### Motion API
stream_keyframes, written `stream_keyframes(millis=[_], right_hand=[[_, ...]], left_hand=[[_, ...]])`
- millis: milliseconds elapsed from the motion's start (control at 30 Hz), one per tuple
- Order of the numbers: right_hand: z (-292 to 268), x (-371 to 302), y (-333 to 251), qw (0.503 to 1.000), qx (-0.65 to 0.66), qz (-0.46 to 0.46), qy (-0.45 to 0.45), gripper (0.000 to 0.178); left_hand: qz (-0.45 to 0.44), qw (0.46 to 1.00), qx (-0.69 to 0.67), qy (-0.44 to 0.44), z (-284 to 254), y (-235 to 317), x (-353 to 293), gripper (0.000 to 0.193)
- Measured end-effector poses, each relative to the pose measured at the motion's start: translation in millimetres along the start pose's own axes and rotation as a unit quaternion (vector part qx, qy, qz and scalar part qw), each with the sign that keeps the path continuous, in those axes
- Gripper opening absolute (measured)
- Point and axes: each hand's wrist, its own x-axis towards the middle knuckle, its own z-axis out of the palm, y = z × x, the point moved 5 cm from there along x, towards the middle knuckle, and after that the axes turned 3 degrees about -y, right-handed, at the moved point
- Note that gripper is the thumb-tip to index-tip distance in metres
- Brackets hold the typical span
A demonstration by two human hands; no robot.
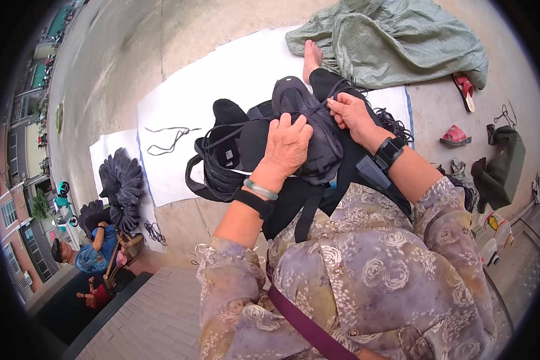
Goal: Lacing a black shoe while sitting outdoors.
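Our left hand (287,147) lies flat on a dark grey shoe top (309,129), with the fingers side by side and bent over its edge, pressing it down. Our right hand (349,114) has its fingertips pinched together on a thin black lace (336,91) at the far side of the same shoe top. The shoe top rests on our lap, on top of a heap of other black shoe tops (222,159) — it is just in front of our chest, between our two hands. Its long side runs from near us up and to the left, and the round toe end points away from us, toward our bare foot (311,55).

More black laces (396,123) hang in a bunch just right of our right hand, partly hidden by the wrist. Our own left hand covers the middle of the shoe top, so we cannot see that part.

Under our leg lies a white sheet (180,102) on the grey ground, and one loose lace (171,138) lies on it, well apart from us. A green sack (396,39) sits past our foot. Red sandals (456,135) lie to the right — one near, one by the sack. A fan-shaped stack of black soles (121,183) stands far left, and another person (93,249) in blue sits near it
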Motion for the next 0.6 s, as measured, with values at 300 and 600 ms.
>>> stream_keyframes(millis=[300, 600], right_hand=[[11, 5, -7, 0.998, -0.002, -0.054, -0.04, 0.006], [21, 5, -5, 0.989, -0.02, -0.14, -0.032, 0.008]], left_hand=[[0.031, 0.998, -0.048, -0.03, -2, 10, -2, 0.012], [-0.021, 0.999, -0.027, -0.009, -1, -1, -2, 0.013]])
